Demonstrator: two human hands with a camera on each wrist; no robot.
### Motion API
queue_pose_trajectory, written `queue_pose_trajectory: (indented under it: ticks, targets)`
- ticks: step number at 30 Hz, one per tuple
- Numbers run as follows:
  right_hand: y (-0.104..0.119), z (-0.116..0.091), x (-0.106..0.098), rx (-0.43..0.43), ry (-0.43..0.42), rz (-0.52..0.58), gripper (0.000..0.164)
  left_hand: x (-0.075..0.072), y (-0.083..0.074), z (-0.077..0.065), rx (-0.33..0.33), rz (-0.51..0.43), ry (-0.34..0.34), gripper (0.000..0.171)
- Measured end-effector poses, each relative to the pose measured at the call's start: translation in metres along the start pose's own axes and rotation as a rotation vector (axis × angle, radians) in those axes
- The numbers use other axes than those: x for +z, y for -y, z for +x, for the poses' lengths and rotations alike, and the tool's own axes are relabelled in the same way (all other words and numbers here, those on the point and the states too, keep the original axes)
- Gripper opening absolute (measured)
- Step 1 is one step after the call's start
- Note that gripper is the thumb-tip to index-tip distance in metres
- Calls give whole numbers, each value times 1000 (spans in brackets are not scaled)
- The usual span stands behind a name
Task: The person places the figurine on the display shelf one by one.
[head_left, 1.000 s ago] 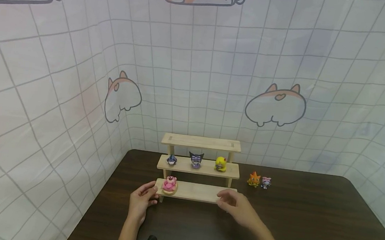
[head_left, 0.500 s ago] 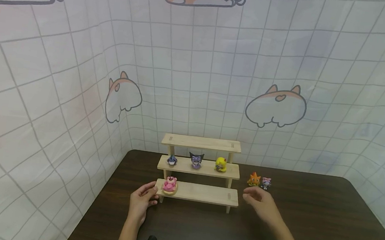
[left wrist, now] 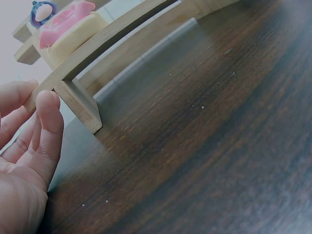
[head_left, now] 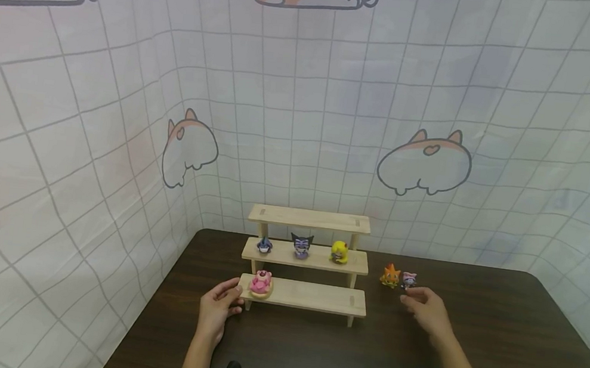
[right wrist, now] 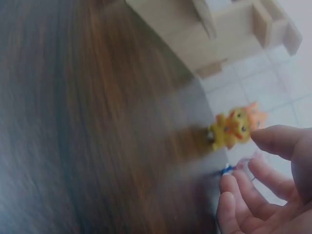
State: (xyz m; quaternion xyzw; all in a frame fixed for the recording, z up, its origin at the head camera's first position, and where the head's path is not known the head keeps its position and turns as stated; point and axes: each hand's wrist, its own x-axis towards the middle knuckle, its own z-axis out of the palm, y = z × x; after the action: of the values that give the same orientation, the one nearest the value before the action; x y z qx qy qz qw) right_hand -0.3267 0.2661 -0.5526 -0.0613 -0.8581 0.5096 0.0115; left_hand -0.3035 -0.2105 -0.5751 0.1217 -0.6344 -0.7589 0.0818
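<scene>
My left hand [head_left: 216, 307] pinches the left end of the lowest board of a wooden stepped display stand [head_left: 310, 295], its thumb [left wrist: 50, 109] by the board's edge. A pink bear figurine [head_left: 261, 283] sits on that board beside it. Out to the right, my right hand [head_left: 427, 312] reaches toward a small pink-and-purple figurine [head_left: 409, 279], thumb and fingers apart. In the right wrist view the fingers [right wrist: 243, 195] partly hide that figurine. An orange-and-yellow figurine [right wrist: 234, 127] stands close by the thumb tip.
On the middle board stand a small blue figurine [head_left: 264, 245], a purple figurine with black ears [head_left: 301, 246] and a yellow figurine [head_left: 339, 252]. The stand rests on a dark wood table [head_left: 309, 353], with a grid-patterned cloth [head_left: 328, 121] behind it.
My right hand has left the right end of the lowest board and moved right, up to the small pink-and-purple figurine. The left hand stays at the board's left end.
</scene>
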Motion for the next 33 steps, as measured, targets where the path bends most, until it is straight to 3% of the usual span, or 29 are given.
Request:
queue_pose_trajectory:
  ticks: [6,15,33]
  targets:
    - [-9,10,-4,26,-50,0,55,0,1,0,-2,0,-2,37]
    - [-13,28,-7,39,-28,28,67,-1,1,2,0,2,-10,37]
    - [-9,47,-10,-5,-10,-32,59,-1,2,2,4,-7,-8,38]
